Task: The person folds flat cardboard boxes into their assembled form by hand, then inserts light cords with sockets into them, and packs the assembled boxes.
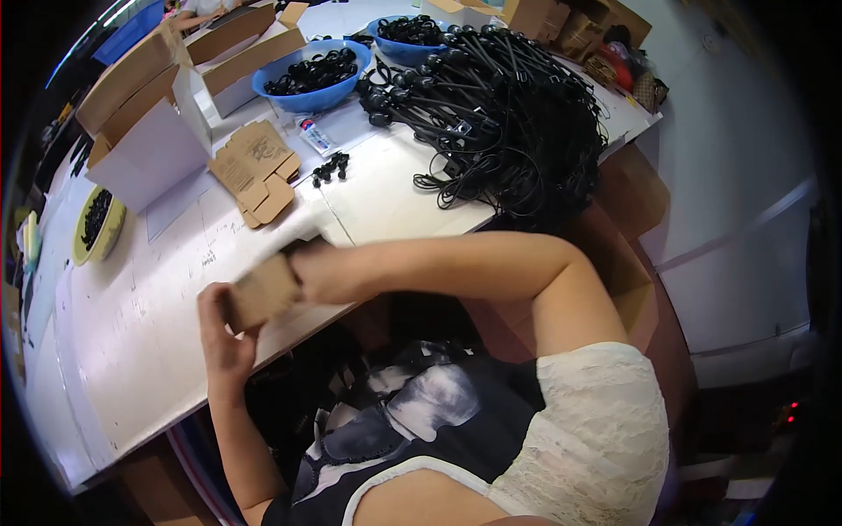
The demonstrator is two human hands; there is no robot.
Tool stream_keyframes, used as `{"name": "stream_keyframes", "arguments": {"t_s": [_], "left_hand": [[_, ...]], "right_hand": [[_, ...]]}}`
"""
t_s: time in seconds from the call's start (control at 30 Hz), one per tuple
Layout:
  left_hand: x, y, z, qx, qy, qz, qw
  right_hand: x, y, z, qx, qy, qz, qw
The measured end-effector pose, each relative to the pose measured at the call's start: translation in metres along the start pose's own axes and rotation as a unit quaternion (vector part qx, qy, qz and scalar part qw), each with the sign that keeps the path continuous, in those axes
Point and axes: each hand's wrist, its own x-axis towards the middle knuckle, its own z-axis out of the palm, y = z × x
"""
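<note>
A small brown cardboard box (263, 291), blurred by motion, is held over the near edge of the table. My left hand (228, 331) grips its left end, thumb and fingers on either side. At the box's right end is my right hand (321, 272), closed against it, with most of its fingers hidden. Something dark (307, 243) shows just beyond my right hand; its kind cannot be made out. Beyond the hands, a stack of flat folded brown cartons (256, 167) lies on the white table (167, 307). A little pile of small black parts (331, 169) sits beside it.
A large heap of black cabled devices (517, 114) covers the table's right side. Blue bowls (320, 95) (408, 42) and a yellow bowl (98, 230) hold black parts. Open white cartons (145, 145) stand at the left, a tube (316, 136) near the middle. Another person (206, 9) sits far off.
</note>
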Motion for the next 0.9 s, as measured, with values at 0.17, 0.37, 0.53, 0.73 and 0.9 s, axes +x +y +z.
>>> {"name": "stream_keyframes", "arguments": {"t_s": [0.17,0.37,0.53,0.73,0.9], "left_hand": [[0.0,-0.11,-0.041,-0.242,0.168,-0.182,0.938],[0.02,-0.174,-0.083,-0.077,0.211,-0.269,0.937],[0.008,-0.194,-0.096,-0.116,0.179,-0.3,0.93],[-0.021,-0.154,-0.102,0.138,0.292,-0.285,0.902],[-0.03,-0.035,-0.086,0.117,0.369,-0.036,0.921]], "right_hand": [[-0.065,0.073,-0.152,-0.213,0.426,-0.043,0.878],[-0.142,0.169,-0.29,-0.392,0.451,0.417,0.685],[-0.132,0.174,-0.294,-0.361,0.406,0.45,0.709],[-0.227,0.173,-0.315,0.204,0.548,0.267,0.766],[-0.298,0.092,-0.277,0.261,0.624,0.032,0.736]]}}
